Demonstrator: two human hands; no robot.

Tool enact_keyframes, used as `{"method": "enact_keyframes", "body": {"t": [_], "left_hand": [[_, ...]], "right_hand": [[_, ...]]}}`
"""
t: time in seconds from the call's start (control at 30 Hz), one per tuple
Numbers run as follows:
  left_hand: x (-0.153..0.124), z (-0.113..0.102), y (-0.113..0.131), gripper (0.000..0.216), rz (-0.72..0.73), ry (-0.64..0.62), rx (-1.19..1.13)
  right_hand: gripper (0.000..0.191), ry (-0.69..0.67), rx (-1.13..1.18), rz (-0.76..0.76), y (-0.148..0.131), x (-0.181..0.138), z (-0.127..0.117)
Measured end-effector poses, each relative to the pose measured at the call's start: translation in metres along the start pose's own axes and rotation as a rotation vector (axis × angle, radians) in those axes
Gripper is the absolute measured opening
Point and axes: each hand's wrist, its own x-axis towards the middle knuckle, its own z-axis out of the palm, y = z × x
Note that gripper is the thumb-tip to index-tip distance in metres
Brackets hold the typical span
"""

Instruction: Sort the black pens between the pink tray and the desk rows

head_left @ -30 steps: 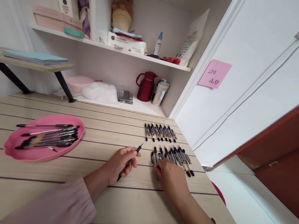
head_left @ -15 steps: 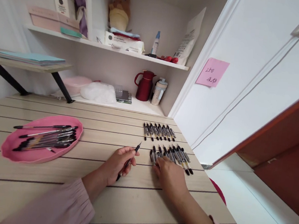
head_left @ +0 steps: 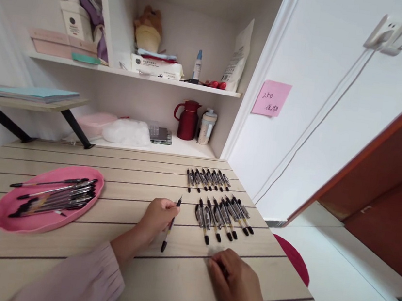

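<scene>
My left hand (head_left: 156, 217) grips a black pen (head_left: 171, 224) near the middle of the wooden table (head_left: 99, 260), its tip pointing away from me. To its right lie two rows of black pens: a near row (head_left: 224, 215) and a far row (head_left: 207, 179). My right hand (head_left: 238, 281) rests low on the table, just short of the near row, fingers curled and holding nothing that I can see. A pink tray (head_left: 13, 218) with several pens in it sits at the left.
At the back, a shelf niche holds a red jug (head_left: 187, 119), a cup (head_left: 207, 126), a plastic bag (head_left: 126, 131) and a pink box. A side shelf (head_left: 27, 99) on black brackets juts out at the left. The table's right edge borders a white wall with a pink note (head_left: 271, 98).
My right hand has pulled back from the near row of pens toward me. My left hand keeps the pen, now angled more upright. The view shifted slightly right.
</scene>
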Motion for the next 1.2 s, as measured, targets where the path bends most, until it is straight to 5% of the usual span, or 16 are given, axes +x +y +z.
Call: {"method": "enact_keyframes", "body": {"t": [0.37, 1.0, 1.2], "left_hand": [[0.038, 0.041, 0.028, 0.018, 0.033, -0.018, 0.338], [0.036, 0.049, 0.027, 0.038, -0.043, -0.065, 0.257], [0.026, 0.037, 0.027, 0.037, -0.003, -0.013, 0.264]], "right_hand": [[0.021, 0.066, 0.028, -0.058, 0.003, -0.008, 0.003], [0.02, 0.066, 0.098, -0.019, 0.002, -0.008, 0.0], [0.023, 0.084, 0.129, -0.018, 0.0, -0.008, -0.002]]}}
